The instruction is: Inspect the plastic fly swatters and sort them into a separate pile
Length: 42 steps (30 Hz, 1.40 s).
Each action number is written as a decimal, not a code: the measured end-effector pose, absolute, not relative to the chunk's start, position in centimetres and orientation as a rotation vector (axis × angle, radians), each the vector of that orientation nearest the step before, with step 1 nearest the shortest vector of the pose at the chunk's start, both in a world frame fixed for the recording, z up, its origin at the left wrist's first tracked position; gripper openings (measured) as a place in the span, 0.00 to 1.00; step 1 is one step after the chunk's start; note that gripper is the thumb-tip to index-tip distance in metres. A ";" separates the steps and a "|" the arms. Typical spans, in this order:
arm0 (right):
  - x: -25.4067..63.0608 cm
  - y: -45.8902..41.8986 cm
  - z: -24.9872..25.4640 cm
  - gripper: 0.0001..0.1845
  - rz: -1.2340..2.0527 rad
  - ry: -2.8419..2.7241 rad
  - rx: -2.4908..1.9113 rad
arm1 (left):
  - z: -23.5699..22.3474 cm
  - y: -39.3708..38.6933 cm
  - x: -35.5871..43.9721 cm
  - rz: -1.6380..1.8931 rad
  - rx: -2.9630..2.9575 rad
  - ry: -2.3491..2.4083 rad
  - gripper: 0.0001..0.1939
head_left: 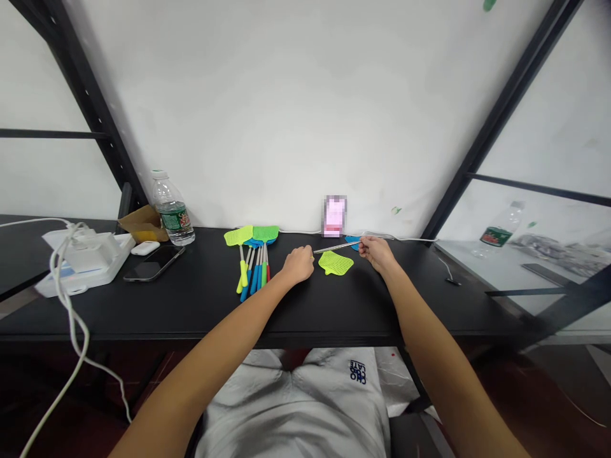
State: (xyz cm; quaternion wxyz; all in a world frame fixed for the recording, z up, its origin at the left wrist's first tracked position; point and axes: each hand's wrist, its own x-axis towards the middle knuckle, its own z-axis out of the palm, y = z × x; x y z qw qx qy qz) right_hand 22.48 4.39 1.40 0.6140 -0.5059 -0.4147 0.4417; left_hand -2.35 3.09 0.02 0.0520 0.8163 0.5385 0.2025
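A thin silver rod [337, 247] stretches between my two hands above the black table. My left hand [300, 264] is closed around its left end, and the fist hides whatever part lies inside. At the other end, the fingers of my right hand [377, 252] pinch the rod. Just below the rod lies a yellow-green fly swatter head [336, 263] with a short stub and no handle visible on it. A blue swatter head [352, 240] shows partly behind my right hand. Left of my hands, several fly swatters [258, 254] with green, yellow and blue parts lie bunched together.
A phone-like pink screen [335, 216] leans on the wall. At the left are a water bottle [174, 213], an open cardboard box [144, 222], a dark phone [155, 263], a white case [145, 248] and a power strip [90, 261] with cables. Another bottle [501, 229] stands far right.
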 end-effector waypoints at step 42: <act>21.8 4.5 0.2 0.12 1.084 -1.193 -1.181 | 0.6 1.1 -1.3 0.828 2.466 1.153 0.10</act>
